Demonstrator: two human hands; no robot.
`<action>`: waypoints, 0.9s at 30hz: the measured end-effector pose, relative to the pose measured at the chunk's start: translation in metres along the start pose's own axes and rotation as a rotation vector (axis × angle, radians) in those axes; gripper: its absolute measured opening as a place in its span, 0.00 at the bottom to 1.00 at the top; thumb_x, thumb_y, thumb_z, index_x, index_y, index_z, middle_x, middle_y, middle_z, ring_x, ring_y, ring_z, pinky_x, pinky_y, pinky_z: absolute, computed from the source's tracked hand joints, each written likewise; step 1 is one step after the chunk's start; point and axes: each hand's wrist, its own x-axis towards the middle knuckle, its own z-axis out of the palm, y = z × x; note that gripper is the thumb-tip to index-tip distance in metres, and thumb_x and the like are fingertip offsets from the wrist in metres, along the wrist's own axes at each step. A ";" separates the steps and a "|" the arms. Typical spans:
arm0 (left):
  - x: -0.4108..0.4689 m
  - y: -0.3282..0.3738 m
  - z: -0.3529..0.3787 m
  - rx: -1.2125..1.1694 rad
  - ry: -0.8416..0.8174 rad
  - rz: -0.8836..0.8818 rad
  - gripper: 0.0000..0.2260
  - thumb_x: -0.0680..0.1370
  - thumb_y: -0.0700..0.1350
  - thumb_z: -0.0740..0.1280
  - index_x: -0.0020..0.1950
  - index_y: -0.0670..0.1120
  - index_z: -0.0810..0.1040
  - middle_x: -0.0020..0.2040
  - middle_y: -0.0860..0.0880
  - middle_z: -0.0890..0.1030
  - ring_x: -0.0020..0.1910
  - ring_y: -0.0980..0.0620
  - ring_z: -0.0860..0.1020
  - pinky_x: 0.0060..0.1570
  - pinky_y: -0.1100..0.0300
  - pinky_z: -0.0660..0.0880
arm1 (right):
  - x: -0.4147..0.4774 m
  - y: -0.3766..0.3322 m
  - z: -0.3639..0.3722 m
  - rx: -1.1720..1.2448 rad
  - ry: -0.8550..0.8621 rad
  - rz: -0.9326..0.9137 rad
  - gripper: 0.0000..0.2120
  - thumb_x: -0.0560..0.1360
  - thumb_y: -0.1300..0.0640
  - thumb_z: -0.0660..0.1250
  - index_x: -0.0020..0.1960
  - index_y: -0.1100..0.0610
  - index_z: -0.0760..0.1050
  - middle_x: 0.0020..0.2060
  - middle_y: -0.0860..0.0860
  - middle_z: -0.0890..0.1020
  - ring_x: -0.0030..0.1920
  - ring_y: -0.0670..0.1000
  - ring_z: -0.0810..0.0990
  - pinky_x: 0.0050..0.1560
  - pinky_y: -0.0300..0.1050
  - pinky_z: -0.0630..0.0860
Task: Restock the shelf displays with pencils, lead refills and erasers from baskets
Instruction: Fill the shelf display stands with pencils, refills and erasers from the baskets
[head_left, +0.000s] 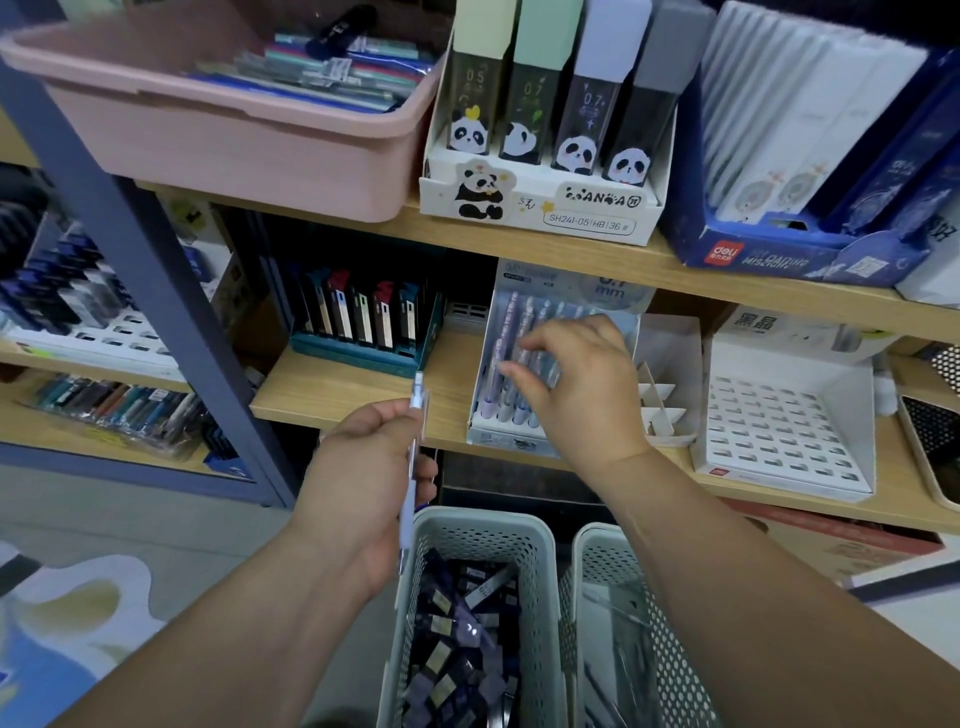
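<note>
The left hand (363, 478) is closed around a pale lilac mechanical pencil (420, 402), thumb and fingers curled about its middle, so that it stands nearly upright in front of the wooden shelf (358, 389) with its lower end just above the left basket (483, 522). The right hand (576, 384) reaches onto the shelf, its fingers bent over the row of lilac pencils (511, 332) in the slanted display box (485, 431), fingertips and thumb touching them; whether it pinches one I cannot tell. The left basket, pale and perforated, holds a heap of dark purple lead refill cases (457, 649); the right basket (597, 540) just beside it holds long clear-wrapped items, too blurred to name. Left of the display box stands a teal box of upright refill cases (363, 322), to its right a white slotted tray (779, 421). On the shelf above sit a pink tub (234, 135) of packaged pens and a panda-printed refill box (545, 205)
</note>
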 end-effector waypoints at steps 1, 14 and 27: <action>0.000 0.001 0.000 -0.002 -0.004 -0.004 0.06 0.82 0.40 0.65 0.51 0.46 0.81 0.37 0.48 0.76 0.31 0.53 0.74 0.29 0.59 0.72 | -0.001 0.002 0.001 -0.021 -0.005 -0.033 0.12 0.69 0.52 0.80 0.46 0.56 0.83 0.44 0.52 0.81 0.49 0.57 0.78 0.50 0.51 0.76; -0.012 0.011 0.030 -0.069 -0.270 -0.025 0.04 0.78 0.41 0.69 0.51 0.44 0.82 0.38 0.48 0.82 0.33 0.53 0.77 0.36 0.57 0.72 | 0.000 -0.024 -0.060 0.842 -0.403 0.449 0.09 0.77 0.61 0.72 0.56 0.54 0.83 0.44 0.51 0.87 0.45 0.48 0.84 0.46 0.38 0.78; -0.012 0.024 0.084 0.207 -0.061 0.311 0.01 0.77 0.41 0.71 0.47 0.46 0.81 0.43 0.49 0.84 0.40 0.54 0.80 0.41 0.61 0.76 | -0.010 0.021 -0.101 0.952 -0.111 0.659 0.10 0.75 0.67 0.73 0.53 0.58 0.78 0.37 0.55 0.85 0.39 0.49 0.84 0.41 0.40 0.78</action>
